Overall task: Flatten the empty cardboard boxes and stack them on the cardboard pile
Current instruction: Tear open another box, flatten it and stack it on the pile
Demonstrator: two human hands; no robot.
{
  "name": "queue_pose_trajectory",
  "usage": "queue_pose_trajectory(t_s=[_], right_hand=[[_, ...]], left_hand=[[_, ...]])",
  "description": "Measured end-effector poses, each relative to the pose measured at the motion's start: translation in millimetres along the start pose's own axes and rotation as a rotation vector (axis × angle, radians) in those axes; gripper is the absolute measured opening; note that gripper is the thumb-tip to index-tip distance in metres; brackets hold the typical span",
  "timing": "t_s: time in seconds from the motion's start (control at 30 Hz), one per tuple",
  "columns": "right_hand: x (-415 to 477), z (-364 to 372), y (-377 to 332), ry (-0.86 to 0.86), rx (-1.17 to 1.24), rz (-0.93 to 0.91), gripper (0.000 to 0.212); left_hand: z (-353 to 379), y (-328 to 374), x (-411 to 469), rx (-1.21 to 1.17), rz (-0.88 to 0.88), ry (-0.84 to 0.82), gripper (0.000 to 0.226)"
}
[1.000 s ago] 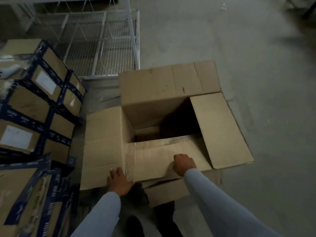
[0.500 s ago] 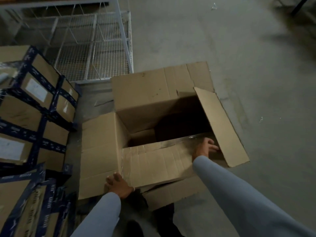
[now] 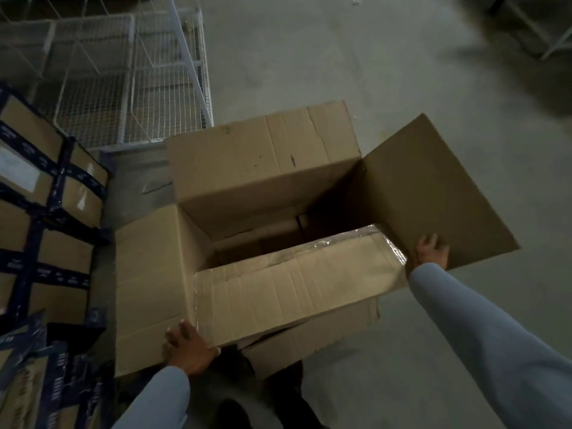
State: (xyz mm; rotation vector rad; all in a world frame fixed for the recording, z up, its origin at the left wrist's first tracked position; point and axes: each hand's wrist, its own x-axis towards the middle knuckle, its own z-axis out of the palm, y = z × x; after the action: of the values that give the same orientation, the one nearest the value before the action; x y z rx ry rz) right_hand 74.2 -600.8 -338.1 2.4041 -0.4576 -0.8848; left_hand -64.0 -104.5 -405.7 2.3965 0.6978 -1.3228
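A large open cardboard box [image 3: 263, 168] stands on the floor in front of me with all four top flaps spread out. Its near flap carries clear tape along the edge. My left hand [image 3: 185, 348] grips the near left corner, where the left flap and near flap meet. My right hand [image 3: 431, 250] holds the near edge of the right flap [image 3: 433, 196], which is raised and tilted up. Inside the box I see a few pale cardboard pieces low down in the dark.
Sealed brown cartons with dark blue tape [image 3: 46, 212] are stacked at the left. A white wire-mesh rack [image 3: 123, 82] stands behind them at the upper left. Bare grey concrete floor [image 3: 402, 72] lies to the right and behind the box.
My right hand left the near flap, moved right and took the right flap, which has swung upward. My left hand stayed at the near left corner. The view came closer.
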Motion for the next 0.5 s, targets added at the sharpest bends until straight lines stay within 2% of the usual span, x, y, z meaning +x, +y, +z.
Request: queue_pose_trajectory(t_s=[0.07,0.23,0.3,0.33,0.43,0.5], right_hand=[[2,16,1,-0.017,0.228,0.014,0.068],[20,35,-1,-0.253,0.589,0.09,0.102],[27,30,-3,-0.297,0.538,0.101,0.096],[25,24,-4,-0.27,0.427,0.089,0.086],[12,5,-26,0.017,-0.081,-0.097,0.054],[-1,-6,-63,0.168,-0.049,-0.347,0.045]], left_hand=[[3,0,3,-0.02,-0.005,0.005,0.119],[9,4,7,0.01,0.011,0.002,0.119],[9,1,8,0.004,0.001,0.016,0.118],[8,1,7,-0.005,-0.001,0.029,0.118],[7,2,1,-0.012,0.011,0.052,0.115],[9,5,-3,0.0,0.019,0.078,0.115]])
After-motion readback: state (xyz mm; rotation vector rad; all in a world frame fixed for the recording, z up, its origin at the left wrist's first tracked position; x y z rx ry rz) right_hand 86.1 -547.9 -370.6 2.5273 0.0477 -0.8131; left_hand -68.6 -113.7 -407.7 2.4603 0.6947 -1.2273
